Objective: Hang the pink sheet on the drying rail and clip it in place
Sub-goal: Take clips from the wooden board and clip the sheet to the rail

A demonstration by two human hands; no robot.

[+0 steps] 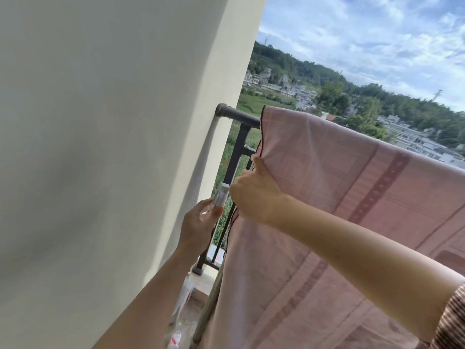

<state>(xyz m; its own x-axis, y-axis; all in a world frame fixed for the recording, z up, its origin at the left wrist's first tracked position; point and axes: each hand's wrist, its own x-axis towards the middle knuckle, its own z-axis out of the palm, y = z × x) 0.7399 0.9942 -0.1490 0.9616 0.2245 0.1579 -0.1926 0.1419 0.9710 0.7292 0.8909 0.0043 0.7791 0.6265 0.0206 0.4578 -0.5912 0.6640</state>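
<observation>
The pink sheet [339,197] with a darker woven border hangs draped over the dark metal rail [241,117] of a balcony railing. Its left edge falls just right of where the rail meets the wall. My right hand [254,195] pinches that left edge of the sheet, thumb up, below the rail. My left hand [198,222] is lower and to the left, gripping a clear plastic clip [221,197] that points up, close beside the right hand. The sheet hides the rail further right.
A cream wall [113,147] fills the left side, right next to my left hand. Dark vertical railing bars [235,157] stand behind the hands. A clear plastic bag [182,313] lies on the balcony ledge below. Beyond the rail are fields, houses and trees.
</observation>
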